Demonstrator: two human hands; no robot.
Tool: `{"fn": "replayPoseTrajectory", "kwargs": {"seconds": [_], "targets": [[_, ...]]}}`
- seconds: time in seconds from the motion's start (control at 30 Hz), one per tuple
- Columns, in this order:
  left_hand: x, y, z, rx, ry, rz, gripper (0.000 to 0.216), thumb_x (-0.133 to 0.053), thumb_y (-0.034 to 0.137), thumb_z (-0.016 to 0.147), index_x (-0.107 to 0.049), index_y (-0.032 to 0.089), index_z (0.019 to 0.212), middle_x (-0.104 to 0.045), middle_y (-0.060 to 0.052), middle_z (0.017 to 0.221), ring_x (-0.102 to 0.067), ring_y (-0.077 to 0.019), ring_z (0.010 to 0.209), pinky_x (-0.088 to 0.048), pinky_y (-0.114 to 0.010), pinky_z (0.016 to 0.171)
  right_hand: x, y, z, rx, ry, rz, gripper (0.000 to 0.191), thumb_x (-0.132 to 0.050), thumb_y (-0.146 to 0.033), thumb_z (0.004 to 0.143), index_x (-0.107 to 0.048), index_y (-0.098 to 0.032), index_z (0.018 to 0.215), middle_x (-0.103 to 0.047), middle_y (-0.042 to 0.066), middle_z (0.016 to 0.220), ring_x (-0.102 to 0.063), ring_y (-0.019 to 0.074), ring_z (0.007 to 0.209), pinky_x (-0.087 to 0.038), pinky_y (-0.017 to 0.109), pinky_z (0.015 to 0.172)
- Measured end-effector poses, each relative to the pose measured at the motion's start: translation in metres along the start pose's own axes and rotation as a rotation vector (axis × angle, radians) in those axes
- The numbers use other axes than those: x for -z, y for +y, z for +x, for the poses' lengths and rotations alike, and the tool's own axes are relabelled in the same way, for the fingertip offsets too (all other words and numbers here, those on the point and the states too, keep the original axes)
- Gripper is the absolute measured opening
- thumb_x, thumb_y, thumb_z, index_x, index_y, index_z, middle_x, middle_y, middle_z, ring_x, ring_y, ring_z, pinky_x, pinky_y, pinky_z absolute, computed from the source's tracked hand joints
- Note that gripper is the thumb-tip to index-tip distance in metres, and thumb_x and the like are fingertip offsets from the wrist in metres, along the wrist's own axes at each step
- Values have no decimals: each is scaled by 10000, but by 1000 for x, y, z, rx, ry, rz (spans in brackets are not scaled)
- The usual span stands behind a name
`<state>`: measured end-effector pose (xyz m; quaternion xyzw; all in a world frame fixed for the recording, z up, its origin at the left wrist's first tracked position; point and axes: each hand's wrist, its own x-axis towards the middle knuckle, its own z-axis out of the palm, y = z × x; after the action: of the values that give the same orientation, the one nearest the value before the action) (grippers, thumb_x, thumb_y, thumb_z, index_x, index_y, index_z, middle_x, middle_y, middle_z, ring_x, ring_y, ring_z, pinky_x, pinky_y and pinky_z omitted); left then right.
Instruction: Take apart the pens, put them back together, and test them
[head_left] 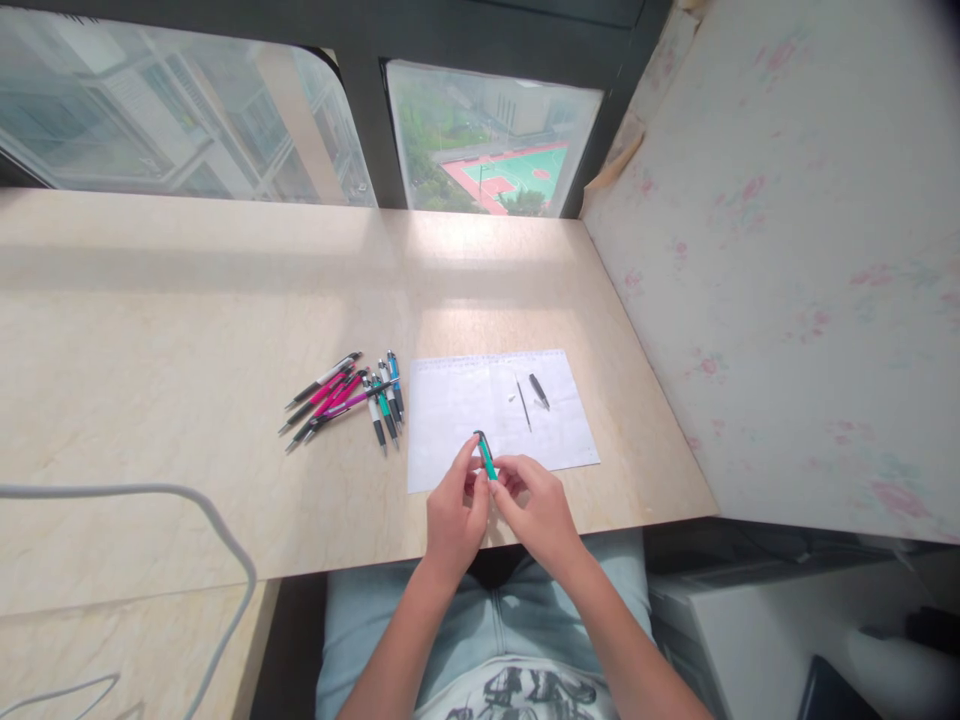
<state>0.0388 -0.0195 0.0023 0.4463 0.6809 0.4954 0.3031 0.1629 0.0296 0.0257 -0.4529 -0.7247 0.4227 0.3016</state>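
Between my two hands is a green pen barrel (486, 458) with a black clip end, tilted over the near edge of the paper. My left hand (457, 505) is closed on it, thumb and fingertips on its left side. My right hand (536, 500) pinches near its lower end, the fingertips partly hidden. On the white sheet of paper (450, 400) lie a thin dark ink refill (523, 405), a black pen grip section (539, 391) and a tiny pale piece (511, 398), too small to name.
Left of the paper lies a pile of several pens (330, 405) in pink, purple, green, blue and white. A grey cable (217, 520) curves over the desk at lower left. A floral wall (787, 280) bounds the right side; windows (495, 140) stand behind the desk.
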Motion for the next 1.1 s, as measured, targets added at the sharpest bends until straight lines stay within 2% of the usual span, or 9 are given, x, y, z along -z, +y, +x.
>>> {"fn": "replayPoseTrajectory", "kwargs": {"seconds": [0.27,0.5,0.63,0.87,1.0,1.1], "targets": [[-5,-8,0,-192,8,84,401,-496,210,930,-475,220,1330,-682,-67,1071,-631,-126,752,-535,-270,708,5,12,23,54,97,-436,167,-529,-169,880,-644,-184,1001,-640,44,852,-599,172,761,-450,283,719],[-4,-8,-1,-221,-6,88,353,-486,175,930,-502,217,1280,-673,-65,1045,-613,-116,722,-530,-261,692,1,18,63,15,143,-638,193,-508,-201,905,-659,-174,1023,-659,69,900,-605,182,793,-429,282,718],[-3,-6,-2,-230,-5,82,327,-481,168,929,-519,212,1250,-674,-63,1024,-619,-121,734,-526,-261,689,-2,19,74,-47,132,-701,199,-504,-204,908,-675,-176,1006,-670,82,918,-611,201,847,-418,287,713],[-3,-6,-1,-243,-24,75,299,-471,155,927,-544,205,1212,-673,-63,1016,-619,-128,769,-516,-262,704,4,24,63,-26,172,-635,227,-487,-214,919,-676,-170,1036,-684,71,904,-616,195,809,-420,293,721],[-1,-4,-1,-257,-59,89,228,-471,168,932,-585,198,1127,-685,-58,971,-628,-141,789,-503,-265,710,16,29,45,20,188,-479,191,-490,-234,922,-674,-187,905,-674,38,820,-575,159,683,-420,284,694],[0,-2,-1,-270,-137,108,162,-469,195,942,-619,196,1002,-683,-44,870,-632,-150,774,-484,-261,690,22,33,26,90,192,-294,229,-462,-267,952,-637,-191,824,-638,21,746,-545,139,633,-417,264,645]]}}
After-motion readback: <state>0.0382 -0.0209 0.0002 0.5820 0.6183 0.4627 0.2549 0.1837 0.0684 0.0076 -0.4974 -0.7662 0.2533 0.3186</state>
